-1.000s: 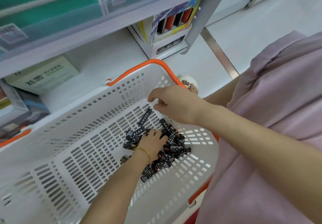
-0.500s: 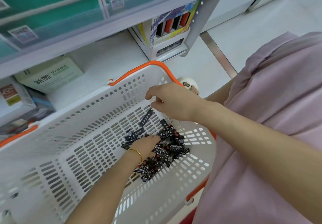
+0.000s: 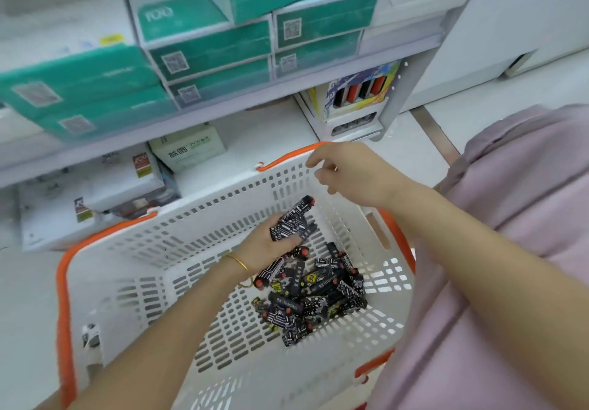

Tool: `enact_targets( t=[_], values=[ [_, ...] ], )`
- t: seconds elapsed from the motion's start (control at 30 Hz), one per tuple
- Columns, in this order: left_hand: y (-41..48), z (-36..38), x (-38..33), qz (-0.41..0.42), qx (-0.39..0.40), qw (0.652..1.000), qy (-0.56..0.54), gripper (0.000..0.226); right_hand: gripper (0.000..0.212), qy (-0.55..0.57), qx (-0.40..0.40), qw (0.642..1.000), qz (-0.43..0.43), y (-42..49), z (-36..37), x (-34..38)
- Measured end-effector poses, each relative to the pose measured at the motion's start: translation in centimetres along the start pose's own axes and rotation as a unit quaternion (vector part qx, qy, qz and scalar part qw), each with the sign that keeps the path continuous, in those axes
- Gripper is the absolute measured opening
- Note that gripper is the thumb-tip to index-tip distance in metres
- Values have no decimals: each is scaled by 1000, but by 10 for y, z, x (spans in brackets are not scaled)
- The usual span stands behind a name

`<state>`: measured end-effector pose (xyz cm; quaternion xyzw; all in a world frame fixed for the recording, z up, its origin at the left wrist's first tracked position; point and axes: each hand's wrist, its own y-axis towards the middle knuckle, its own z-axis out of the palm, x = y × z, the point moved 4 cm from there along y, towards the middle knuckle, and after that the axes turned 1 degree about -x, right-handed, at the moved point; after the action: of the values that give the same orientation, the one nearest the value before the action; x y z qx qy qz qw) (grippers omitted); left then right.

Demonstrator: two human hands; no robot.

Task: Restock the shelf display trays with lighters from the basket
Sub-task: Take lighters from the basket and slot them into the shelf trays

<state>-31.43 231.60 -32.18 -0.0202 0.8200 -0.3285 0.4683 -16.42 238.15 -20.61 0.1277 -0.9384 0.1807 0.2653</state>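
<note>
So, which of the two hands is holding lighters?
The left hand, the one with the gold bracelet: it grips a few black lighters above the pile. The right hand hovers by the far rim of the basket, apparently empty.

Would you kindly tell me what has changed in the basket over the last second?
The left hand, earlier down in the pile, has risen gripping several lighters. The right hand still hovers empty over the basket, which stays put with the pile.

Perforated white plastic basket
</note>
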Motion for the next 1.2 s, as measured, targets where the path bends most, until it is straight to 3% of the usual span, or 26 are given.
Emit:
enact_targets(
  t=[0.13, 0.2, 0.4, 0.53, 0.67, 0.73, 0.83, 0.97, 1.1, 1.2],
  values=[
    [-30, -40, -39, 55, -43, 993, -99, 23, 27, 38, -22, 999, -22, 0, -20, 15],
    [-49, -60, -55, 74, -61, 989, -113, 14, 26, 80, -4, 996, -46, -2, -26, 31],
    [-112, -104, -87, 114, -93, 985, -91, 14, 26, 345, 91, 926, -123, -15, -38, 97],
    [-141, -111, -99, 133, -97, 979, -116, 18, 12, 347, 70, 921, -160, -15, -41, 129],
    [-156, -114, -103, 132, -85, 973, -172, 15, 10, 362, 45, 916, -168, -18, -49, 146],
    [-158, -117, -105, 147, -80, 964, -205, 27, 9, 367, 29, 914, -169, -21, -54, 151],
    [-158, -122, -109, 167, -71, 954, -241, 28, 10, 370, 4, 914, -168, -24, -62, 154],
    [-158, -129, -112, 185, -60, 946, -259, 50, 12, 366, -13, 915, -167, -29, -68, 160],
    [-164, -137, -112, 189, -86, 938, -277, 27, 15, 379, -54, 910, -161, -30, -79, 161],
    [-168, -142, -113, 191, -98, 934, -286, 30, 16, 374, -35, 911, -170, -33, -84, 163]
  ],
)
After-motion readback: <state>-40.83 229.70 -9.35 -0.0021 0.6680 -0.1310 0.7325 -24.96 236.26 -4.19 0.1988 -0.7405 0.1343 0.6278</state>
